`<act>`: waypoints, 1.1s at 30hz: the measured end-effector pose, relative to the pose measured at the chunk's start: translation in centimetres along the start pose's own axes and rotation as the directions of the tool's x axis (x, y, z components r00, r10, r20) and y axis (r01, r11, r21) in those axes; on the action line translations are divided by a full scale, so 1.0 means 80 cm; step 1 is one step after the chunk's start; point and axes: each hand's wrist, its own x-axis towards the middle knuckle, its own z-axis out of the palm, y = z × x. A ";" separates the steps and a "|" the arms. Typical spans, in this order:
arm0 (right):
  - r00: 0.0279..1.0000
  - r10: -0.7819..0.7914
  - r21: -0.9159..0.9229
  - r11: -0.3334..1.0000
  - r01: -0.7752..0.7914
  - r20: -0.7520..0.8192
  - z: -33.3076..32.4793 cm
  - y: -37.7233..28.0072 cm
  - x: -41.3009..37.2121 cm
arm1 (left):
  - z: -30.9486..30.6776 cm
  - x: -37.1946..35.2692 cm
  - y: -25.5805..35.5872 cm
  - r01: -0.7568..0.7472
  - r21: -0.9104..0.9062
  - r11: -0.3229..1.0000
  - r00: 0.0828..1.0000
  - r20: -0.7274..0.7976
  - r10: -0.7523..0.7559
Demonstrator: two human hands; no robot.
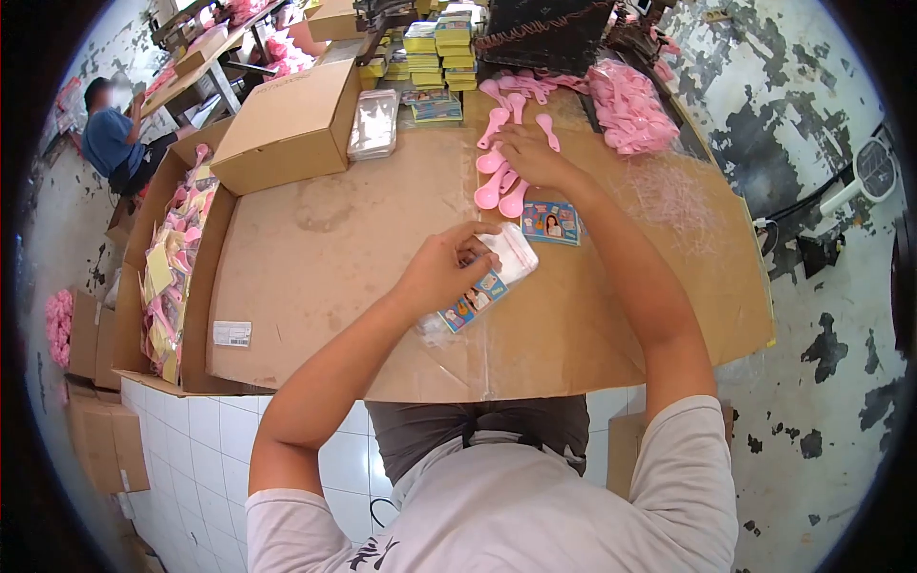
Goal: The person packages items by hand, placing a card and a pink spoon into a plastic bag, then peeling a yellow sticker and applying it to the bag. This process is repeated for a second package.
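Observation:
My left hand (447,271) is closed on a clear plastic bag with a colourful printed card (476,302) in it, near the middle of the table. Under and beside its fingers lies a stack of clear plastic bags (516,252). My right hand (535,159) reaches over a group of pink spoons (488,195), fingers bent and apart, fingertips at the spoons; the hand covers part of them. Just below that group sits a stack of printed cards (551,222). More pink spoons (517,105) lie farther back.
A long open carton (222,277) of packed pink spoons stands at the left, by a closed cardboard box (287,124). Clear bags (374,124) and card stacks (439,48) are at the back. A bag of pink spoons (630,105) sits back right. Another person (115,143) sits far left.

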 end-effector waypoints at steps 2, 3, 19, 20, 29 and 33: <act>0.994 -0.111 0.128 0.986 0.110 -0.004 -0.012 0.002 -0.011 | 0.000 0.001 -0.001 -0.017 -0.002 1.000 1.000 0.004 0.017; 0.996 -0.089 0.121 0.988 0.090 -0.017 -0.017 -0.001 -0.017 | 0.001 0.001 -0.003 -0.031 -0.009 0.999 1.000 -0.003 0.031; 0.952 0.245 0.621 0.779 -0.082 -0.182 -0.114 -0.141 -0.141 | -0.003 0.003 0.017 -0.129 -0.435 0.891 0.991 -0.084 0.103; 0.947 0.300 0.774 0.624 -0.103 -0.115 -0.110 -0.144 -0.149 | -0.001 0.002 0.019 -0.132 -0.434 0.891 0.991 -0.088 0.104; 0.918 0.357 0.862 0.505 -0.036 -0.171 -0.095 -0.160 -0.160 | 0.006 -0.001 0.016 -0.086 -0.273 0.958 0.996 -0.012 0.086; 0.928 0.312 0.854 0.520 0.010 -0.202 -0.076 -0.163 -0.163 | 0.008 -0.003 0.017 -0.073 -0.237 0.969 0.997 -0.011 0.072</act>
